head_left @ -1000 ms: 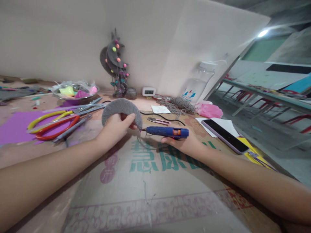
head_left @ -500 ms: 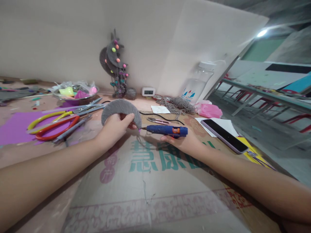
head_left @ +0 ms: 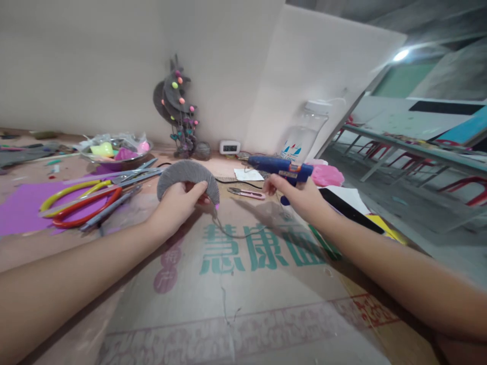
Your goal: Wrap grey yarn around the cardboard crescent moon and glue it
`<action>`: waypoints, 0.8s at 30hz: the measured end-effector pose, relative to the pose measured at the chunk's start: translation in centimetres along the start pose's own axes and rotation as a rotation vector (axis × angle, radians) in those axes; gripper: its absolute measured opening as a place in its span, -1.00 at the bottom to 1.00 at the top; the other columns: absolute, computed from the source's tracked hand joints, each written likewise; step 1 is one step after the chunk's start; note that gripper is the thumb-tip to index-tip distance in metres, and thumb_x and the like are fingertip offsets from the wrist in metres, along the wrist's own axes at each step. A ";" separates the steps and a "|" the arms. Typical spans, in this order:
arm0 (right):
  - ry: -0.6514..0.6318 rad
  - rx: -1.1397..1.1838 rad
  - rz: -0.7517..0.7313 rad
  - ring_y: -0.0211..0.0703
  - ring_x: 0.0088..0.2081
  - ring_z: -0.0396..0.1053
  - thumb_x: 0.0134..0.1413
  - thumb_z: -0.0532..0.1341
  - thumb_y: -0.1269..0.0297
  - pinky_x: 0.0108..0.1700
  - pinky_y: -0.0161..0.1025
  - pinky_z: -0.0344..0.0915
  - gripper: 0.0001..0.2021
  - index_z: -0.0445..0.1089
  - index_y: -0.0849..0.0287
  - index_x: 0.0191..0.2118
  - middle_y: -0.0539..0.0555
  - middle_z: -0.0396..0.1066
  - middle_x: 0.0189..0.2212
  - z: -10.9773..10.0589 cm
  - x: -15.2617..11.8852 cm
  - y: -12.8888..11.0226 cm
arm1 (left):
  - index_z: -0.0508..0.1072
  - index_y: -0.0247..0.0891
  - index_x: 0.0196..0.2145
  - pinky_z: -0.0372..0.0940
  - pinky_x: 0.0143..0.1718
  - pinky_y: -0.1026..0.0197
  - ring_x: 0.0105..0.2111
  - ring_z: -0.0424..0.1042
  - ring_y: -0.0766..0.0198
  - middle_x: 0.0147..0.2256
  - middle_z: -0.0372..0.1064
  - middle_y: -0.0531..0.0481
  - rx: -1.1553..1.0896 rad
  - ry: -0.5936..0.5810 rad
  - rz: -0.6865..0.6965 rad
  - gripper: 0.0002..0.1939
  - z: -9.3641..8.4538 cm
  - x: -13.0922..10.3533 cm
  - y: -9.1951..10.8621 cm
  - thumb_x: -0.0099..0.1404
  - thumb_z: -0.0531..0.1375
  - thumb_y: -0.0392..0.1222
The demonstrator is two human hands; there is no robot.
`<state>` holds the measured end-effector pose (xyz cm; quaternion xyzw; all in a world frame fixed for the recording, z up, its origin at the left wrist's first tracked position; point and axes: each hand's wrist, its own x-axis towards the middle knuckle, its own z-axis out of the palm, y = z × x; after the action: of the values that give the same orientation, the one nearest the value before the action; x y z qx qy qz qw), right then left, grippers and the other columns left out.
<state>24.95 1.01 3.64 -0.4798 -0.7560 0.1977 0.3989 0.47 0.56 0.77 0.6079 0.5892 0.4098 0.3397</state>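
The left hand (head_left: 177,200), thumb and fingers pinched together, gripped a gray yarn-wrapped crescent (head_left: 187,175) above the far left part of the cardboard (head_left: 182,314) on the tabletop (head_left: 23,253). The crescent's long axis ran left to right, its bulge upward, its right tip pointing down (the inner curve lay partly behind the hand). The right hand (head_left: 299,195), curled around a blue glue gun (head_left: 270,163), held it nozzle leftward, the handle largely hidden, the nozzle tip indistinct.
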 end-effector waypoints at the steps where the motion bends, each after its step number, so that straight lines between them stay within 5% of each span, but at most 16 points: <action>1: 0.024 -0.025 -0.013 -0.20 -0.37 0.38 0.13 0.08 0.09 -0.24 -0.26 0.32 -0.69 0.38 0.19 -0.45 0.07 0.44 -0.45 -0.4 0.7 0.6 | 0.47 -0.26 -0.58 0.25 -0.43 0.28 -0.46 0.46 0.19 -0.52 0.51 -0.03 0.001 0.001 -0.002 -0.62 0.0 0.0 0.2 0.18 0.05 0.03; 6: 0.176 -0.266 0.074 -0.04 -0.22 0.40 -0.02 0.21 0.08 -0.13 -0.12 0.32 -0.65 0.41 0.24 -0.18 0.13 0.48 -0.26 -1.2 3.7 5.6 | 0.45 -0.26 -0.59 0.24 -0.39 0.28 -0.47 0.43 0.21 -0.55 0.48 -0.01 0.016 -0.007 0.001 -0.65 0.1 -0.1 0.6 0.18 0.07 0.00; 9: 0.123 -0.327 0.197 -0.01 -0.25 0.41 -0.05 0.22 0.05 -0.14 -0.08 0.31 -0.63 0.42 0.27 -0.22 0.18 0.48 -0.30 -1.0 4.3 8.3 | 0.46 -0.28 -0.56 0.24 -0.37 0.26 -0.46 0.43 0.20 -0.54 0.48 -0.02 -0.001 -0.035 0.003 -0.65 0.2 0.0 0.3 0.18 0.07 0.01; 12: 0.126 -0.308 0.213 -0.05 -0.24 0.40 0.00 0.19 0.04 -0.12 -0.08 0.31 -0.59 0.38 0.27 -0.13 0.18 0.46 -0.26 -1.1 4.4 9.7 | 0.46 -0.28 -0.55 0.25 -0.34 0.23 -0.43 0.44 0.16 -0.52 0.48 -0.05 -0.045 -0.056 0.012 -0.65 0.3 0.3 -0.3 0.17 0.08 0.03; 14: 0.255 -0.260 0.173 -0.08 -0.17 0.37 0.04 0.16 0.04 -0.07 -0.09 0.29 -0.50 0.25 0.26 0.04 0.20 0.40 -0.14 -1.4 4.3 9.9 | 0.46 -0.28 -0.55 0.26 -0.31 0.21 -0.42 0.44 0.14 -0.51 0.48 -0.06 -0.065 -0.063 0.023 -0.65 0.3 0.4 -0.6 0.16 0.09 0.03; 17: 0.517 -0.205 0.027 -0.09 -0.08 0.32 0.07 0.13 0.04 -0.01 -0.06 0.25 -0.44 0.10 0.25 0.12 0.24 0.29 -0.05 -1.7 4.0 8.7 | 0.46 -0.28 -0.56 0.26 -0.31 0.21 -0.42 0.44 0.14 -0.51 0.48 -0.06 -0.063 -0.070 0.025 -0.65 0.3 0.4 -0.6 0.16 0.09 0.03; 19: 0.552 -0.218 -0.122 -0.08 -0.05 0.29 0.10 0.12 0.05 0.03 -0.05 0.23 -0.50 0.12 0.20 0.09 0.21 0.27 -0.04 -1.5 3.3 6.8 | 0.44 -0.27 -0.58 0.25 -0.34 0.23 -0.43 0.44 0.16 -0.53 0.47 -0.05 -0.049 -0.070 0.016 -0.65 0.3 0.3 -0.3 0.17 0.08 0.02; 21: 0.440 -0.245 -0.265 -0.08 -0.06 0.30 0.11 0.13 0.07 0.04 -0.05 0.22 -0.54 0.16 0.16 0.08 0.17 0.31 -0.09 -0.8 2.2 4.3 | 0.42 -0.26 -0.60 0.25 -0.37 0.25 -0.45 0.44 0.18 -0.55 0.46 -0.02 -0.047 -0.066 0.013 -0.66 0.3 0.2 -0.1 0.17 0.08 0.00; 24: 0.094 -0.267 -0.373 -0.05 -0.07 0.33 0.11 0.14 0.09 0.04 -0.02 0.23 -0.57 0.21 0.13 0.07 0.15 0.38 -0.13 0.7 0.2 0.6 | 0.41 -0.25 -0.61 0.25 -0.39 0.27 -0.45 0.45 0.19 -0.56 0.46 0.00 -0.052 -0.054 0.033 -0.65 0.2 0.0 0.1 0.18 0.07 0.00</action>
<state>24.64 1.57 2.89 -0.3891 -0.8315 -0.0038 0.3964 0.73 0.55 0.76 0.6195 0.5586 0.4140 0.3644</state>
